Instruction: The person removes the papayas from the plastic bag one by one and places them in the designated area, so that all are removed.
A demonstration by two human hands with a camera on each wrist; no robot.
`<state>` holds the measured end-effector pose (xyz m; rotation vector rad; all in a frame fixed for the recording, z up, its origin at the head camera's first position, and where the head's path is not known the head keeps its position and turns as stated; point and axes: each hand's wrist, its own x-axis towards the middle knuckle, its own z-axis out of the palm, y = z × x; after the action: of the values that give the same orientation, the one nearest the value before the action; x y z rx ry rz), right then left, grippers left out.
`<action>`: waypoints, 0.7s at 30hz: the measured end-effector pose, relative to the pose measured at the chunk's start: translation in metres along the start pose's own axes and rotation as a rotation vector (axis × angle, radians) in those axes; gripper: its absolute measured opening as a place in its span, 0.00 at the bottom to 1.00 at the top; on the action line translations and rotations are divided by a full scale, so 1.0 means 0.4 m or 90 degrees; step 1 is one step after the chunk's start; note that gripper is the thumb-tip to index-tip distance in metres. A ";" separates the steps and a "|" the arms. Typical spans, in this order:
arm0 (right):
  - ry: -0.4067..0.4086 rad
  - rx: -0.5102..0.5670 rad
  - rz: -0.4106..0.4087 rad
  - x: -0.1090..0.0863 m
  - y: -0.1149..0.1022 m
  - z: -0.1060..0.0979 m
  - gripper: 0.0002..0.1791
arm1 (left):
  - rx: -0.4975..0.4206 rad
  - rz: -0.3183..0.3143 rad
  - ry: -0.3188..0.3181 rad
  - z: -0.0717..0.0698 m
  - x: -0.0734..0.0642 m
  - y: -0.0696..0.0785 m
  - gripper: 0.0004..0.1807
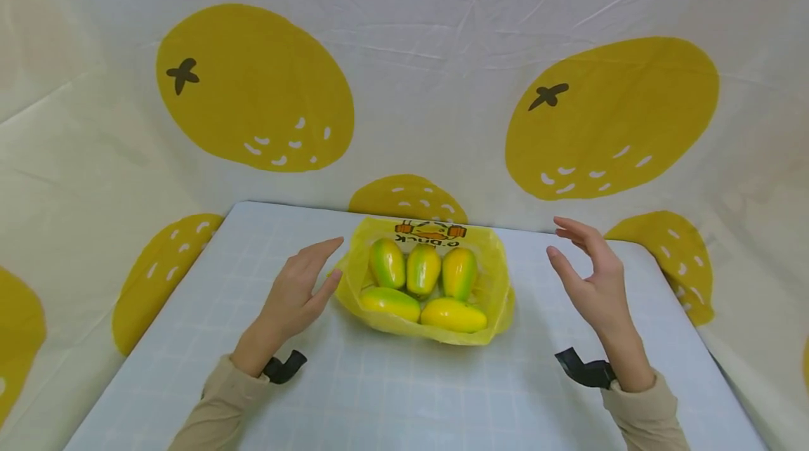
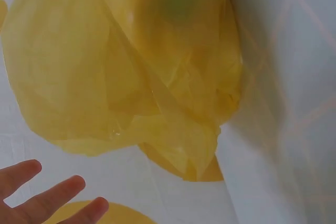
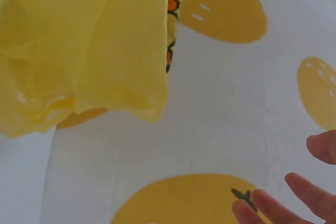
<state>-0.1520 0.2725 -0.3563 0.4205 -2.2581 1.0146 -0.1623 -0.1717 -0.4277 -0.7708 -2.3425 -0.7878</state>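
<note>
A yellow translucent plastic bag (image 1: 392, 324) with a printed duck face stands open on the table. Inside it lie several yellow-green mangoes (image 1: 453, 315), some in a back row and others along the front. My left hand (image 1: 293, 293) is just left of the bag, fingers spread loosely and holding nothing. Off to the right, with a wider gap to the bag, my right hand (image 1: 594, 282) is raised with its fingers relaxed and parted. In the left wrist view the bag's side (image 2: 68, 77) bulges over the fruit. The right wrist view shows its other side (image 3: 121, 51).
A pale checked cloth covers the table (image 1: 392, 402). Behind and around it hangs a white curtain (image 1: 430, 100) printed with large yellow fruit. Dark straps (image 1: 584, 370) sit on both wrists, above beige sleeves (image 1: 641, 402).
</note>
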 end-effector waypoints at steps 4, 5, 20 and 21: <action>-0.014 0.025 -0.001 0.012 -0.022 0.012 0.29 | 0.002 0.013 -0.007 0.010 0.007 0.007 0.27; -0.016 0.035 -0.005 0.015 -0.027 0.015 0.29 | 0.004 0.013 -0.011 0.012 0.009 0.010 0.27; -0.185 0.170 0.002 0.037 -0.109 0.079 0.24 | 0.025 0.003 -0.026 0.038 0.047 0.031 0.24; -0.204 0.185 0.001 0.037 -0.114 0.083 0.23 | 0.027 0.000 -0.028 0.040 0.049 0.031 0.23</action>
<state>-0.1535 0.2169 -0.3380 0.7508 -2.3911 1.3642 -0.1724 -0.1461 -0.4214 -0.7772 -2.3897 -0.7260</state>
